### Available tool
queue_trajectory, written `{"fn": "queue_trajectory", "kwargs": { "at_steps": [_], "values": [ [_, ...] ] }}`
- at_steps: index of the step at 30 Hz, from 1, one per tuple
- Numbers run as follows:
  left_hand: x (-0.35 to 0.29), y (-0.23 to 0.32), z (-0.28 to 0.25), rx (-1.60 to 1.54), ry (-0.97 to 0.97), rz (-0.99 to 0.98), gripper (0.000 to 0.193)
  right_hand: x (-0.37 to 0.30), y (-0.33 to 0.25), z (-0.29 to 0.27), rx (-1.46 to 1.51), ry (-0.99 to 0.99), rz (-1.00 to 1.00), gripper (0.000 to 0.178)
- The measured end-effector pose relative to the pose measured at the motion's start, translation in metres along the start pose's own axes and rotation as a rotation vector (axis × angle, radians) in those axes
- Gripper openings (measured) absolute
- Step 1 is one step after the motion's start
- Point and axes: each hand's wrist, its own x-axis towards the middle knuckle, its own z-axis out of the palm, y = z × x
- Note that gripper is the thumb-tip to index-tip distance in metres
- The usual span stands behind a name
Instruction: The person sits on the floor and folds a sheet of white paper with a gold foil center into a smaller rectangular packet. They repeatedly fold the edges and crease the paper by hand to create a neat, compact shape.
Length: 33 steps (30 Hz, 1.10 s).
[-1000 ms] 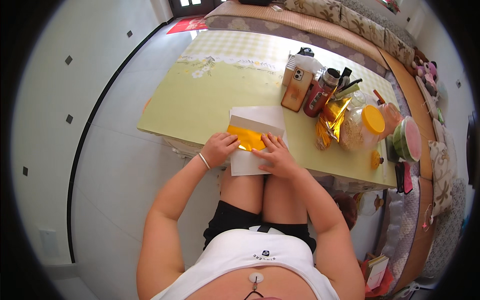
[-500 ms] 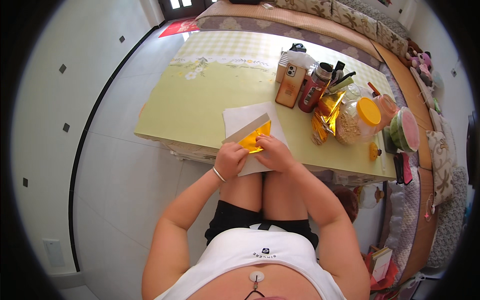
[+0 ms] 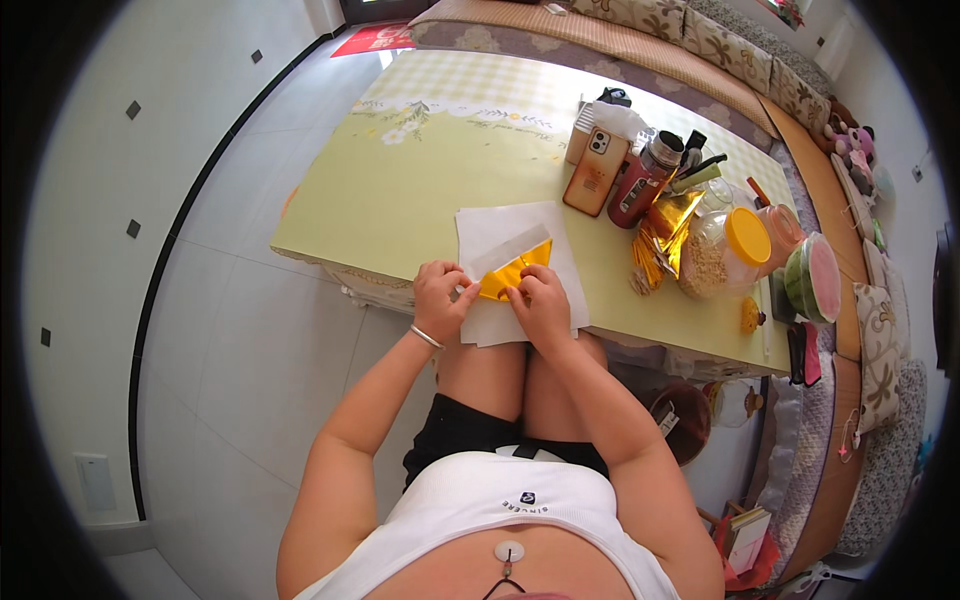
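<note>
Pale tiled floor spreads left of the scene, and a long patterned sofa runs behind the table, which wears a yellow-green cloth. White paper lies across the middle of the table's near edge, its lower part overhanging toward the knees. Toward the right end stand a clear jar with a yellow lid, a dark red flask and an upright gold-toned phone. The left hand has thumb and fingers drawn narrow, pinching the left end of a gold foil piece; the right hand holds its right part between bunched fingertips. The foil, bordered by a pale strip along its far side, is over the paper, near that edge.
</note>
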Motion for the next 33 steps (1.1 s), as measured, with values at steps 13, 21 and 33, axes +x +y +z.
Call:
{"fn": "queue_trajectory", "kwargs": {
  "at_steps": [13, 21, 33],
  "values": [
    [-0.001, 0.006, 0.009, 0.116, 0.018, -0.079, 0.018, -0.003, 0.001, 0.003, -0.037, 0.011, -0.025, 0.017],
    [-0.001, 0.007, 0.010, 0.140, 0.036, -0.081, 0.017, 0.000, -0.003, 0.001, -0.084, 0.010, -0.108, 0.013],
    [-0.007, 0.027, 0.010, 0.417, 0.013, 0.387, 0.021, -0.001, -0.003, 0.004, -0.280, -0.012, -0.237, 0.033]
  ]
}}
